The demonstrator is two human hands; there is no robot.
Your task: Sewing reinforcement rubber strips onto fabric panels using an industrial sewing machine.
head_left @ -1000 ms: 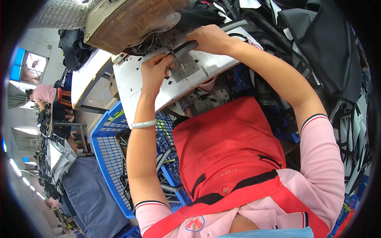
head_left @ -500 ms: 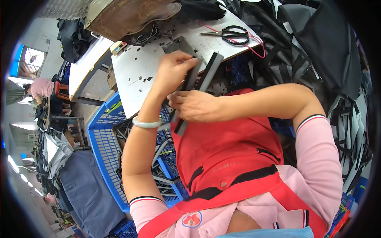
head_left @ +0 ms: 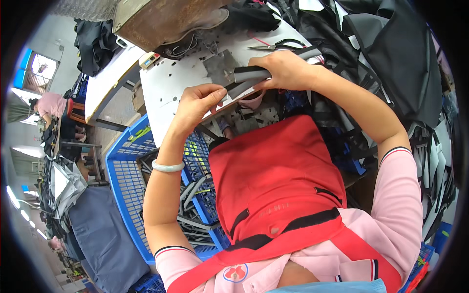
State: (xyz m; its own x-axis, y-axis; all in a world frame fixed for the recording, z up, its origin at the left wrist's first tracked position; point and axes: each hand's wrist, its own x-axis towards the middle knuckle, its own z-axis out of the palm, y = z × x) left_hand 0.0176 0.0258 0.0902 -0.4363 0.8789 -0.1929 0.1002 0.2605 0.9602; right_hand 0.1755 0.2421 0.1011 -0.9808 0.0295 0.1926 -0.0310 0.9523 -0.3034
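Observation:
A grey and black fabric strip [head_left: 240,89] stretches between my hands at the front edge of the white table. My left hand [head_left: 199,103] pinches one end of it between thumb and fingertips. Folded layers of the strip pass under my right hand [head_left: 286,71], whose fingers are closed on them; a tail sticks out beyond that hand to the right. Just past the strip, a dark grey metal plate [head_left: 218,67] lies on the tabletop. Black-handled scissors [head_left: 283,45] rest farther back, partly covered by the strip's tail.
A blue plastic basket [head_left: 126,183] holding grey strips stands below left of the white table [head_left: 157,97]. Behind the plate sits a rusty metal machine housing [head_left: 161,22]. Black and grey fabric [head_left: 398,63] is piled at right. Another person [head_left: 51,105] sits far left.
My right hand has moved up and right, lifting the strip from near my apron to above the table edge. My left hand has come down and slightly left. The strip now lies more level.

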